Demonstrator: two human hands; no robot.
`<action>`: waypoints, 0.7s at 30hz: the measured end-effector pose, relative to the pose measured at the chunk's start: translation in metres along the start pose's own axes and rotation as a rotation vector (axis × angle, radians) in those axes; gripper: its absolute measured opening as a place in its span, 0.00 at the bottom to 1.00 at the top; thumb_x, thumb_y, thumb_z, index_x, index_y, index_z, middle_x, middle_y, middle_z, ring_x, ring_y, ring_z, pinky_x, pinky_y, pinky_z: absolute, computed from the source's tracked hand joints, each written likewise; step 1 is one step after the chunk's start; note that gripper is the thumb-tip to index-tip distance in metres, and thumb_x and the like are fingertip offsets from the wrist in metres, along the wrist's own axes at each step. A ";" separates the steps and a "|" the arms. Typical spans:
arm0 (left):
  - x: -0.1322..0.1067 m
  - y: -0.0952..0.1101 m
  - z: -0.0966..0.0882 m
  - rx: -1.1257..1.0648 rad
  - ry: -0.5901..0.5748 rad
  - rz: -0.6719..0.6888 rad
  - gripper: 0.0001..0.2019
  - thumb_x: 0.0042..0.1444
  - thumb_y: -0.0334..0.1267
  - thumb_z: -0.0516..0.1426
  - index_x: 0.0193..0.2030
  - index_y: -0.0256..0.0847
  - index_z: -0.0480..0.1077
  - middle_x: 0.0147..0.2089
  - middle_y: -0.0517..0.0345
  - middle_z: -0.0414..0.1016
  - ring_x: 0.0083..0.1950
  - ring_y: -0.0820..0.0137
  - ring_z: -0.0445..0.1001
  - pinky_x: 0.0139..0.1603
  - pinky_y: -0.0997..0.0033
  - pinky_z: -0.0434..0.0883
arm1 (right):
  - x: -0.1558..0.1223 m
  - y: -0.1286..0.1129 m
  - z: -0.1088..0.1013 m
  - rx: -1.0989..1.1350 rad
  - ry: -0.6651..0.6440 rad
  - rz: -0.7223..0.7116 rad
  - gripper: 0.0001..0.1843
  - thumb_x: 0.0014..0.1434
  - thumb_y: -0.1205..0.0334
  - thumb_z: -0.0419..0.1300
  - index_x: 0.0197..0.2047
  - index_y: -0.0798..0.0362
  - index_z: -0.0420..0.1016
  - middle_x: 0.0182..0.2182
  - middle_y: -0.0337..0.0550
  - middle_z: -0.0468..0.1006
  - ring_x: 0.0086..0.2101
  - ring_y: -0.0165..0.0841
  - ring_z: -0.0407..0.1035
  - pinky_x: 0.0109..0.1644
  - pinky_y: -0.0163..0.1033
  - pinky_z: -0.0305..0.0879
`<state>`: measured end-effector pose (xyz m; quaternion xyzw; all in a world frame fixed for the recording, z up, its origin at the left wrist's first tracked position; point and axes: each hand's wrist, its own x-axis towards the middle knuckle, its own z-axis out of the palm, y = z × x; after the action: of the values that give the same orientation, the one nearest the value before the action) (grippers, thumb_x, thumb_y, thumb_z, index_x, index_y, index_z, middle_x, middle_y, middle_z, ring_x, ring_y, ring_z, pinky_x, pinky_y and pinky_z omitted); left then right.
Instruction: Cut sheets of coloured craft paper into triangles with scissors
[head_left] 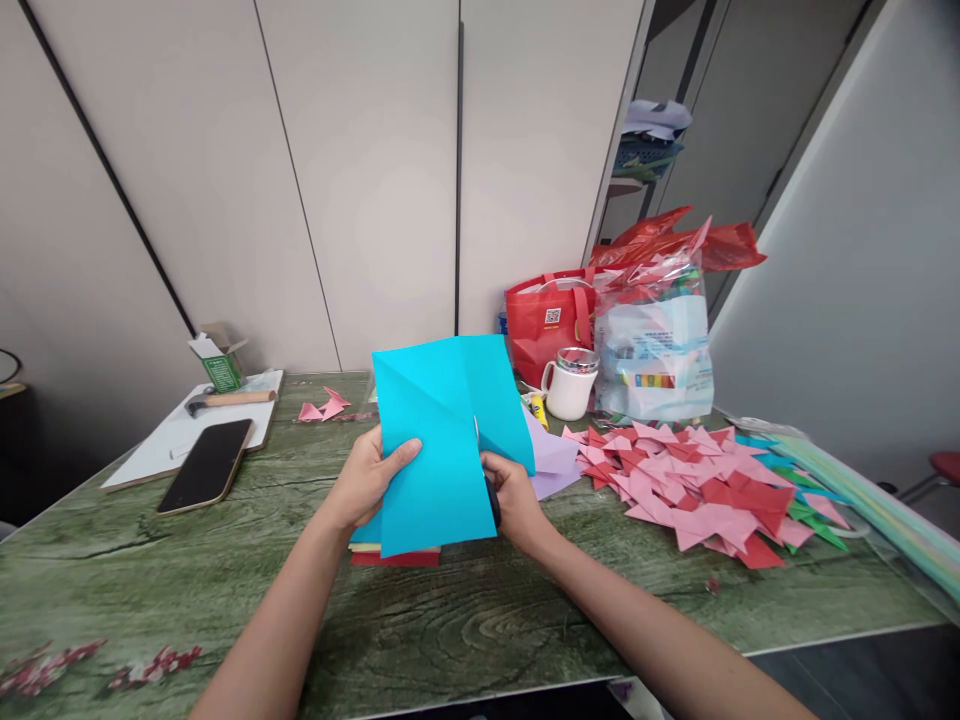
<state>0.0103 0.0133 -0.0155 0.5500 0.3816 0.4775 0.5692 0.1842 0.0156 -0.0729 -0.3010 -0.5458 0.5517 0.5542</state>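
Note:
A bright blue sheet of paper [427, 450] with crease lines is held up over the middle of the table. My left hand [373, 475] grips its left edge, thumb on the front face. My right hand [515, 500] is closed around the dark handle of a pair of scissors [493, 500]. Their blade shows at a slit that runs up the sheet from its lower edge, and the paper right of the cut bends away. Beneath the sheet lies a stack of coloured paper [395, 559], mostly hidden. A lilac paper [555, 455] lies behind my right hand.
Pink and red folded paper pieces [690, 480] are heaped on the right, beside long pastel strips [862, 490]. A white mug [571, 385], red bag [544, 335] and clear plastic bag [654, 350] stand behind. At left are a phone [206, 467], hammer [232, 398] and small green box [220, 368].

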 end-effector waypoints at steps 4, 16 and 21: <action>-0.001 0.001 0.000 0.019 -0.018 -0.017 0.25 0.44 0.46 0.60 0.50 0.41 0.64 0.49 0.47 0.72 0.47 0.54 0.72 0.39 0.56 0.72 | -0.001 -0.003 0.000 0.036 -0.037 -0.016 0.14 0.38 0.60 0.67 0.28 0.53 0.68 0.26 0.39 0.77 0.29 0.36 0.71 0.29 0.36 0.66; -0.002 0.002 0.001 0.031 -0.039 -0.031 0.21 0.47 0.44 0.59 0.47 0.41 0.64 0.50 0.50 0.72 0.48 0.55 0.71 0.39 0.58 0.73 | 0.000 -0.004 0.000 0.001 -0.018 -0.051 0.14 0.38 0.61 0.66 0.29 0.53 0.68 0.27 0.40 0.78 0.32 0.38 0.71 0.30 0.36 0.67; -0.002 0.002 0.002 0.018 -0.028 -0.022 0.22 0.46 0.45 0.59 0.48 0.41 0.64 0.49 0.48 0.72 0.47 0.55 0.72 0.38 0.59 0.73 | -0.001 -0.006 0.001 0.012 -0.015 -0.052 0.14 0.38 0.60 0.67 0.27 0.53 0.67 0.26 0.39 0.78 0.31 0.37 0.71 0.29 0.35 0.66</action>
<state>0.0111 0.0107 -0.0138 0.5574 0.3841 0.4598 0.5748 0.1854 0.0133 -0.0672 -0.2793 -0.5541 0.5427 0.5661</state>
